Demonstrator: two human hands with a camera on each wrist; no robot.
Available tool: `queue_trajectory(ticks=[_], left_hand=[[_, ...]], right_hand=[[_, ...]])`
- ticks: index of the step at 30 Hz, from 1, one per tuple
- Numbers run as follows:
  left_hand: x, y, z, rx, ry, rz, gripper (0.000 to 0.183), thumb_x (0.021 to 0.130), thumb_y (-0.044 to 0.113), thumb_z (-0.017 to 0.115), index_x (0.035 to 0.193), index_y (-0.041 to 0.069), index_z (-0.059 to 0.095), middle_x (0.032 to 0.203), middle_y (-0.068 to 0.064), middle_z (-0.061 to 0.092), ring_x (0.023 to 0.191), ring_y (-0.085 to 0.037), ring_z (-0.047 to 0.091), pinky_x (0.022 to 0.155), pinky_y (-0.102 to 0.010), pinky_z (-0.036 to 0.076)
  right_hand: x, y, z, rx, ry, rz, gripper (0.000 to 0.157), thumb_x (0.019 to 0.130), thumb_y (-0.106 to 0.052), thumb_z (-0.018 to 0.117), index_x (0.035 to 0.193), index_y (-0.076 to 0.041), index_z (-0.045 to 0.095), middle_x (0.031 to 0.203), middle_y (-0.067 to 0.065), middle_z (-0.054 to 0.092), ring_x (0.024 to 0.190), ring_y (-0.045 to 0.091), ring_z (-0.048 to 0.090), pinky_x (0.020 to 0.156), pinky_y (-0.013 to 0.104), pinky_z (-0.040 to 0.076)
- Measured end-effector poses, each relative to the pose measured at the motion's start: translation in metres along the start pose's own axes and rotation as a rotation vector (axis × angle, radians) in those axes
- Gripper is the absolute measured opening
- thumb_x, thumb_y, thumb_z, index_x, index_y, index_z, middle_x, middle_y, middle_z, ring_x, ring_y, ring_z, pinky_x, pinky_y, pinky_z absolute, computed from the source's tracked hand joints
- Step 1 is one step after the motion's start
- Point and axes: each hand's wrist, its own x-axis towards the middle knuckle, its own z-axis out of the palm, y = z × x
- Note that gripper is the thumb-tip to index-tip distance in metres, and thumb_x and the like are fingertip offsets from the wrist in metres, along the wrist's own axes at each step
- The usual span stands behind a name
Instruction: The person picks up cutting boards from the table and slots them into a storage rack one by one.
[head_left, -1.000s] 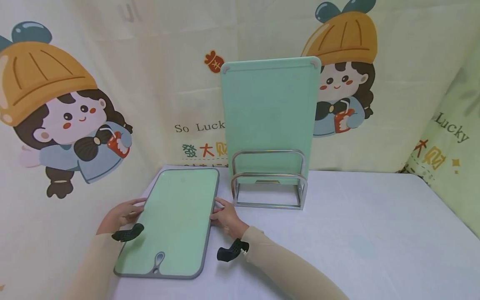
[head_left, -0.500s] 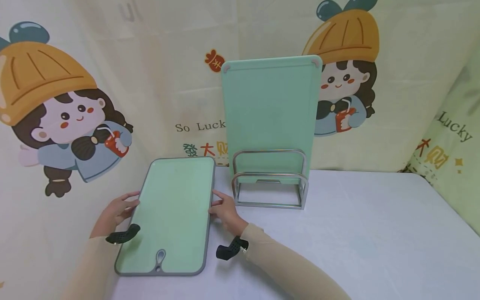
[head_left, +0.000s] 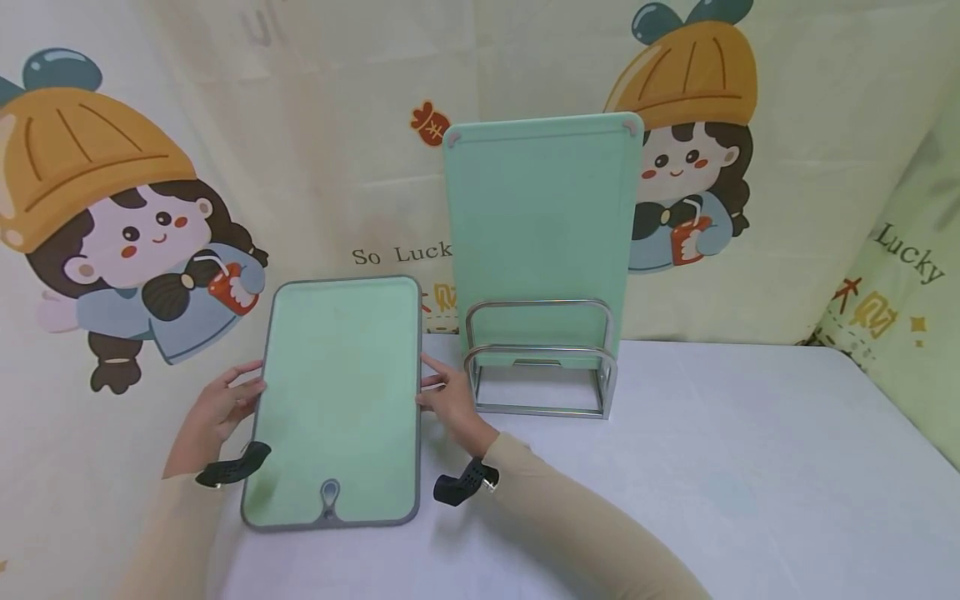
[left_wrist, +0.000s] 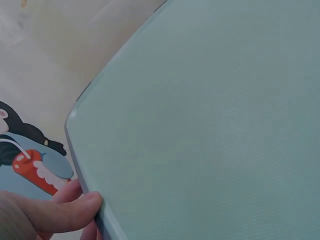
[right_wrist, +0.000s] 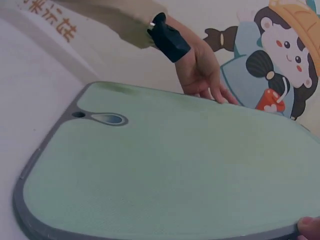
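A light green cutting board (head_left: 341, 400) with a grey rim leans back between both hands, its far end raised off the table and a teardrop-shaped inset near its lower edge. The left hand (head_left: 216, 412) grips its left edge; in the left wrist view the thumb (left_wrist: 75, 212) presses on the front face with fingers behind. On the opposite edge, the right hand (head_left: 452, 404) pinches the rim, and a right fingertip (right_wrist: 309, 227) shows at the corner of the right wrist view. A second green cutting board (head_left: 543, 217) stands upright in a metal rack (head_left: 540, 410).
The rack stands just right of the right hand, near the back of the white table (head_left: 712, 467). Behind hangs a cream cloth (head_left: 360, 108) printed with cartoon figures. Both wrists carry black bands (head_left: 236, 467).
The grey-rimmed cutting board has tilted up, its far edge rising and its lower end shifting slightly away. Both hands have risen with it, the left also moving leftward.
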Motion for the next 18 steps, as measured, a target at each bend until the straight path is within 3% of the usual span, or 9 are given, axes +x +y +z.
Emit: queue_trajectory(ticks=[7, 14, 18], left_hand=[[-0.004, 0.006, 0.001, -0.203, 0.011, 0.043, 0.029, 0.089, 0.017, 0.063, 0.112, 0.031, 0.051, 0.084, 0.018, 0.063, 0.078, 0.0, 0.06, 0.069, -0.013, 0.05], [-0.015, 0.008, 0.0, -0.436, -0.05, 0.22, 0.027, 0.089, 0.002, 0.059, 0.105, 0.025, 0.061, 0.089, 0.008, 0.067, 0.08, -0.005, 0.064, 0.07, -0.016, 0.054], [-0.019, 0.009, 0.0, -0.52, -0.053, 0.281, 0.029, 0.089, -0.001, 0.057, 0.105, 0.022, 0.064, 0.089, 0.005, 0.068, 0.08, -0.007, 0.066, 0.07, -0.018, 0.055]], right_hand=[[0.003, -0.009, -0.001, -0.033, -0.011, -0.092, 0.066, 0.078, 0.013, 0.065, 0.132, -0.023, 0.055, 0.103, 0.015, 0.059, 0.077, 0.014, 0.058, 0.072, 0.028, 0.058], [0.005, -0.016, -0.004, -0.082, -0.019, -0.199, 0.065, 0.078, 0.011, 0.067, 0.131, -0.024, 0.057, 0.102, 0.014, 0.062, 0.079, 0.01, 0.059, 0.072, 0.025, 0.058], [0.005, -0.022, -0.003, -0.07, -0.03, -0.235, 0.063, 0.077, 0.013, 0.066, 0.129, -0.022, 0.058, 0.101, 0.014, 0.062, 0.078, 0.01, 0.059, 0.071, 0.025, 0.058]])
